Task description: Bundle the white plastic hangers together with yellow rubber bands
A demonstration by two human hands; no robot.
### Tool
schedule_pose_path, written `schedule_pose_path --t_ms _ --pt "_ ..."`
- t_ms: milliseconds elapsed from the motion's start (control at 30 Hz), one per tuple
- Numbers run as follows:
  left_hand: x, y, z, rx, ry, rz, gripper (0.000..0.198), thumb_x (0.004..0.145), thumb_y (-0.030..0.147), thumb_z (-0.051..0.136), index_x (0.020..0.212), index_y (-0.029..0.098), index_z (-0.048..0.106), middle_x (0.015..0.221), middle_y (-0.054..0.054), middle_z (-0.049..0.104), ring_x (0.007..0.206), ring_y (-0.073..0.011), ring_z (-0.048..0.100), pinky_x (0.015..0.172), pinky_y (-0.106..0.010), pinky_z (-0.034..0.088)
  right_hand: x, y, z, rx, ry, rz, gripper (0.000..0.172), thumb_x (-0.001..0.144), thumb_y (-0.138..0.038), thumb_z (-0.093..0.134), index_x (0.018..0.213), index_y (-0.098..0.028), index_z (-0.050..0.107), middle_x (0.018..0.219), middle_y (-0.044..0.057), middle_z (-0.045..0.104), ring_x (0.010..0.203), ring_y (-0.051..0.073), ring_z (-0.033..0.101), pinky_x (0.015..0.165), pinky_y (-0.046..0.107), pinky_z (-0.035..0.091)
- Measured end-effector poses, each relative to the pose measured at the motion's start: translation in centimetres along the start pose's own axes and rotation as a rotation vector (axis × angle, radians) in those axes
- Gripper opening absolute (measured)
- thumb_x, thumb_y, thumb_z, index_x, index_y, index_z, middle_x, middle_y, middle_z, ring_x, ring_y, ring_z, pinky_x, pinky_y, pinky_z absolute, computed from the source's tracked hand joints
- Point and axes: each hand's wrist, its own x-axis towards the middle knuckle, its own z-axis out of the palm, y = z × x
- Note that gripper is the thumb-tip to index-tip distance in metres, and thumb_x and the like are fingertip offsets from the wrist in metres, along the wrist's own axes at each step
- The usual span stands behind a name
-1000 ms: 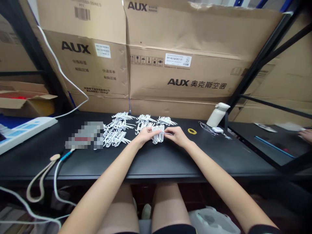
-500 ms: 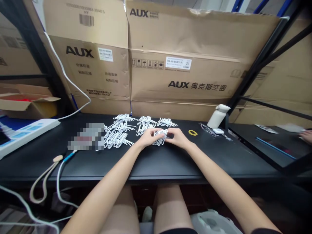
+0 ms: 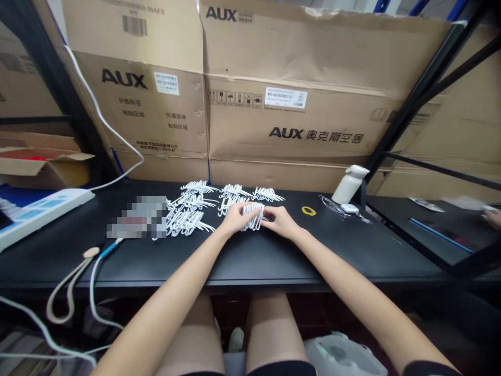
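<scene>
A bundle of thin white wire hooks (image 3: 255, 220) is between my two hands, over the front middle of the black table (image 3: 274, 261). My left hand (image 3: 233, 219) is closed around the bundle's left side, its thumb lying across the wires. From the right, my right hand (image 3: 282, 222) grips the other end with bent fingers; its fingertips are partly hidden behind the bundle. Just beyond my hands lie more bundles of the same white hooks (image 3: 231, 190), with another group (image 3: 186, 222) to the left.
Yellow rubber bands (image 3: 309, 211), glasses (image 3: 332, 204) and a white bottle (image 3: 349, 185) are on the right. At left are a blurred-out object (image 3: 139, 216), a power strip (image 3: 47, 214) and a strap (image 3: 70, 292). Cardboard (image 3: 242, 125) walls the back. Another person's hand (image 3: 493, 216) shows far right.
My left thumb now lies across the bundle, and the wires are turned more upright. My right hand has shifted slightly left. The camera view has moved a little.
</scene>
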Motion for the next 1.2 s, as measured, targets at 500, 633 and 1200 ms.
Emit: schedule_pose_path --t_ms 500,633,1200 --pt "0.0 0.7 0.0 -0.174 0.056 -0.098 0.039 0.070 0.044 0.072 0.095 0.014 0.070 0.100 -0.010 0.071 0.095 -0.0225 0.064 0.086 -0.032 0.048 0.1 -0.6 1.1 -0.018 0.054 0.002 0.019 0.086 -0.032 0.054 0.083 -0.015 0.061 0.077 0.004 0.065 0.065 0.014 0.055 0.064 0.026 0.043" --pt "-0.1 0.7 0.1 -0.184 0.088 -0.045 0.038 0.073 0.040 0.071 0.100 0.014 0.071 0.109 -0.011 0.069 0.105 -0.0230 0.062 0.094 -0.033 0.046 0.0 -0.8 1.3 -0.007 0.048 0.022 0.020 0.087 -0.031 0.052 0.093 -0.015 0.062 0.088 0.007 0.069 0.073 0.017 0.062 0.071 0.029 0.047" --pt "-0.1 0.7 -0.2 -0.231 -0.074 -0.278 0.039 0.065 0.045 0.076 0.086 0.012 0.070 0.083 -0.009 0.071 0.075 -0.0197 0.066 0.070 -0.031 0.051 0.0 -0.6 -0.3 -0.054 -0.013 0.012 0.025 0.087 -0.031 0.053 0.090 -0.013 0.070 0.077 0.005 0.070 0.063 0.014 0.058 0.064 0.024 0.043"
